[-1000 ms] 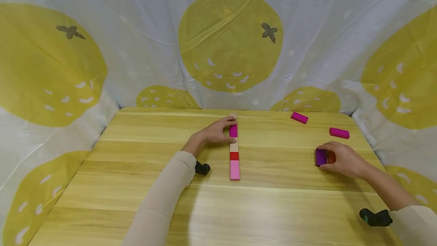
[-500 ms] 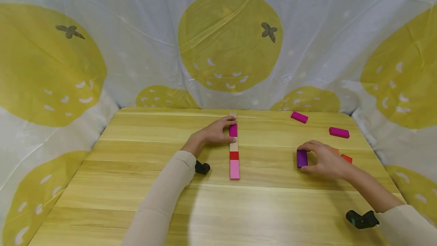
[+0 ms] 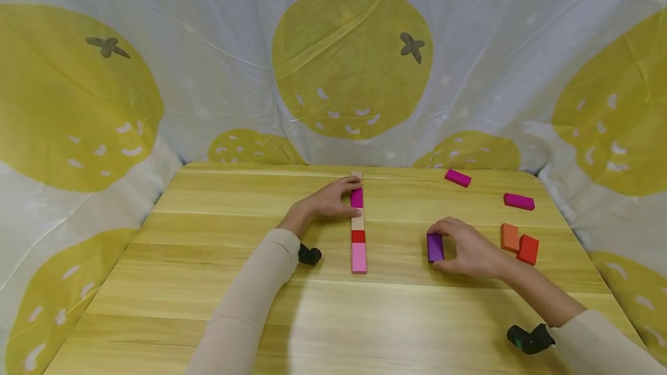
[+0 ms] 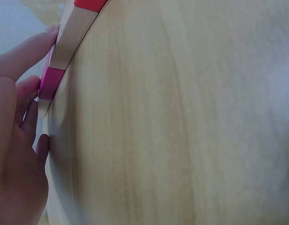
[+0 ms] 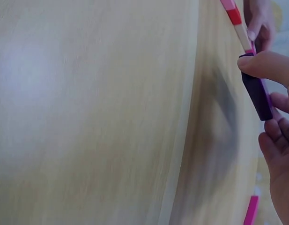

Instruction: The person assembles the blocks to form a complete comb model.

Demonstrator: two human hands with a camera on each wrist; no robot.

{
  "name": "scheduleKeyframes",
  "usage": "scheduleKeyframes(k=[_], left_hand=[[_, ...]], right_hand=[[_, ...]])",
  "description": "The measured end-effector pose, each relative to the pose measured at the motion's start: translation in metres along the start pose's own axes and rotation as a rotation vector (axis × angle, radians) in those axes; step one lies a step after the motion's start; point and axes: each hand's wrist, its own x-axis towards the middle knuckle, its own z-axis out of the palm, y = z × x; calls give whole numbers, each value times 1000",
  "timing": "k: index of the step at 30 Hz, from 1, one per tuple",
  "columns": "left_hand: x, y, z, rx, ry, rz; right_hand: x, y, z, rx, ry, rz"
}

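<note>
A straight row of wooden blocks runs away from the person at mid-table in the head view: a pink block [image 3: 359, 258] nearest, then a red block [image 3: 358, 236], a plain wood block [image 3: 357, 222], a magenta block [image 3: 356, 198] and another plain one. My left hand [image 3: 330, 200] rests along its left side; the thumb touches the nearer plain block, the other fingers reach toward the far end. Right of the row, my right hand [image 3: 471, 250] grips a purple block [image 3: 435, 247] by its two ends, thumb at the near end. The right wrist view shows this block [image 5: 255, 96] above the table.
Two loose magenta blocks lie at the back right, one farther back [image 3: 458, 177] and one nearer the right edge [image 3: 519, 201]. Below them an orange block [image 3: 509, 237] and a red block [image 3: 528, 249] lie close together. A patterned curtain [image 3: 224, 74] hangs behind the table.
My right hand has carried the purple block leftward toward the row, uncovering the orange and red blocks on the right. The left hand has stayed in place.
</note>
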Motion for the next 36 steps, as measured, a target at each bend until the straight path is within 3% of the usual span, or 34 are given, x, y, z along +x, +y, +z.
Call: scheduleKeyframes(k=[29, 36], left_hand=[[0, 0, 0, -15, 10, 2], [0, -1, 1, -8, 7, -15]], right_hand=[[24, -66, 50, 76, -119, -131], [29, -81, 60, 155, -143, -186]])
